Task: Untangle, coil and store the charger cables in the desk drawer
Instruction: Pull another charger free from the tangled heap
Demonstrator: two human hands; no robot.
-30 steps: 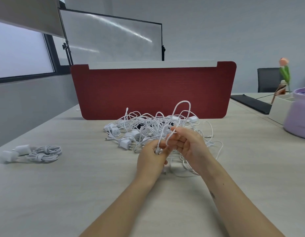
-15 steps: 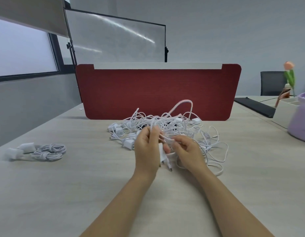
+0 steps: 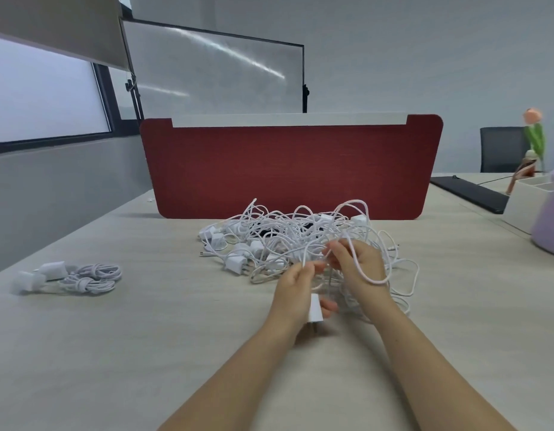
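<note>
A tangled heap of white charger cables (image 3: 288,237), plugs attached, lies on the worktop (image 3: 145,337) at twelve o'clock. Two coiled cables (image 3: 89,276) with plugs lie well apart at nine o'clock.

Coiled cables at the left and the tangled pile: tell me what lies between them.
Only bare desk lies between the coiled cables and the tangled pile; nothing rests on that stretch, as the head view shows.
</note>
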